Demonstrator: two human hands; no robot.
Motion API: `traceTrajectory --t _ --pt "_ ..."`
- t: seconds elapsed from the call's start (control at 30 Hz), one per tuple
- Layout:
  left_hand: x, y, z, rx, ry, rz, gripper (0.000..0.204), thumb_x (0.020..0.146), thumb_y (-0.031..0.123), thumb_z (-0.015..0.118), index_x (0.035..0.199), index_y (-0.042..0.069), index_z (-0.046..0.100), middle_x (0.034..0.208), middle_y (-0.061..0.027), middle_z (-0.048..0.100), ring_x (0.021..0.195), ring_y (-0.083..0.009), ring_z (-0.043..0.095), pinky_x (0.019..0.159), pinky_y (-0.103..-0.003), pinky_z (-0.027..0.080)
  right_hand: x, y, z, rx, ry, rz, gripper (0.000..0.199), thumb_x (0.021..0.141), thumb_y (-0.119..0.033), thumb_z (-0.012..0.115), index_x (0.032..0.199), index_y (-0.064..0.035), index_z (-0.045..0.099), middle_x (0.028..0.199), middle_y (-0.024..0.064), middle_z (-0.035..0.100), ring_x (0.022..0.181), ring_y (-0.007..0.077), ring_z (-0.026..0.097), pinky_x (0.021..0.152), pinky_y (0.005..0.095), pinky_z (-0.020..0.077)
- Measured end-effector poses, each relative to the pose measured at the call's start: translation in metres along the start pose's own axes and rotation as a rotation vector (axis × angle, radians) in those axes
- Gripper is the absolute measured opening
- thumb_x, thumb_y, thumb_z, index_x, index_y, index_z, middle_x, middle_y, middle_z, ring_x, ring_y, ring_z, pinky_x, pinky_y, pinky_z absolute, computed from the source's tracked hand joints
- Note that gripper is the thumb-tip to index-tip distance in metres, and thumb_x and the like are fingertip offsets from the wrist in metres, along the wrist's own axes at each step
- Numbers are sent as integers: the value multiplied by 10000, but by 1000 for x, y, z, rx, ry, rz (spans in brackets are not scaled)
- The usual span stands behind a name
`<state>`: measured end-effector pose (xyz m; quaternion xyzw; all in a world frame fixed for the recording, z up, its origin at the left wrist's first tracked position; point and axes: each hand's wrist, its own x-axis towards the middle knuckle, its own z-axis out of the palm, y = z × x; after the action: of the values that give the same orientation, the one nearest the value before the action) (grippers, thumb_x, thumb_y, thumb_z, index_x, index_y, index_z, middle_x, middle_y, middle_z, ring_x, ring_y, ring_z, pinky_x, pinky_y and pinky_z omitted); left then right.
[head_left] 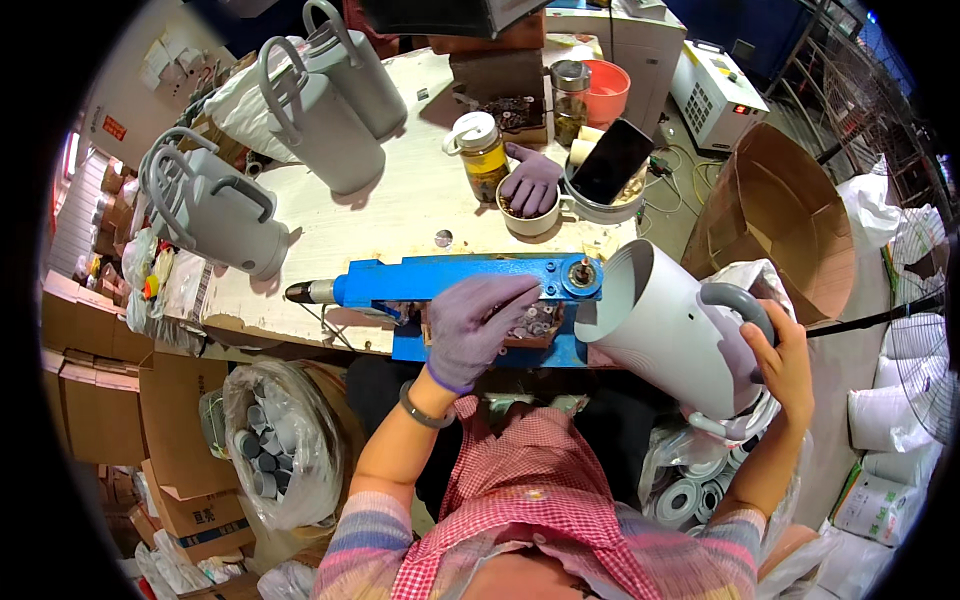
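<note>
— Head view: what is the person holding at the front edge of the worktop (400,215)?

— A white kettle body (665,330), tipped on its side with its open mouth turned toward the blue metal jig (450,278). The bare right hand (785,365) is wrapped around its grey handle (745,305), fingers curled shut on it.

— And the other hand?

— The left hand (478,325), in a purple glove, lies over the jig with fingers bent downward, fingertips at a small tray of metal parts (535,322). Whether it pinches a part, the frame does not show.

— How near is the kettle to the jig?

— Its mouth sits just beside the round spindle (581,273) at the jig's right end.

— What else is on the worktop?

— Behind the jig, a spare purple glove (530,180) draped over a white cup (530,215), a jar with a white lid (483,152), a dark phone (612,160) propped in a bowl, and an orange tub (605,92). Four grey-white kettle bodies (320,125) lie on their sides at the left.

— And below?

— A clear bag of grey tubes (268,450) at the left, a brown cardboard drum (785,215) at the right.
</note>
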<state>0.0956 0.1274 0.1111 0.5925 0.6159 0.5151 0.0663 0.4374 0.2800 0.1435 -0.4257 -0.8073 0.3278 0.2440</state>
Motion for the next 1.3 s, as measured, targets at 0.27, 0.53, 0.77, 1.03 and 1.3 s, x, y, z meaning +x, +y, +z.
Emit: traceTrajectory --t 0.27,0.53,0.77,1.03,1.3 --pt "31 1 37 -12 -133 42 217 840 68 733 1046 2 738 1022 -140 738 924 -169 711 833 -286 554 -2 -3 -6 -10 -7 -11 276 882 -226 706 1014 6 639 659 89 531 595 152 474 588 300 427" --pt "30 -6 46 -358 -156 -275 283 831 55 737 1104 -8 695 1028 -108 706 920 -186 685 844 -299 548 33 -19 -14 -113 -60 -11 321 947 -311 618 960 10 622 699 159 549 605 248 507 602 354 429" --pt "18 -3 24 -893 -24 -514 456 867 2 668 1306 -34 552 1162 -107 633 1089 -167 610 956 -287 498 90 -91 4 -232 -201 -206 378 946 -390 598 870 -21 624 653 209 558 592 387 543 581 432 444" --pt "-5 -10 26 -659 -41 -754 424 999 329 564 1165 -55 635 1002 -66 696 895 -97 601 803 -265 506 109 -121 44 -369 -256 -283 471 903 -520 600 895 -51 643 665 215 619 679 424 615 627 488 469" --pt "5 1 20 -551 -115 -692 438 997 361 563 1058 -58 676 868 -78 706 784 -101 612 719 -272 512 110 -117 42 -279 -241 -258 407 896 -455 635 918 -51 667 667 211 603 632 404 591 582 447 448"
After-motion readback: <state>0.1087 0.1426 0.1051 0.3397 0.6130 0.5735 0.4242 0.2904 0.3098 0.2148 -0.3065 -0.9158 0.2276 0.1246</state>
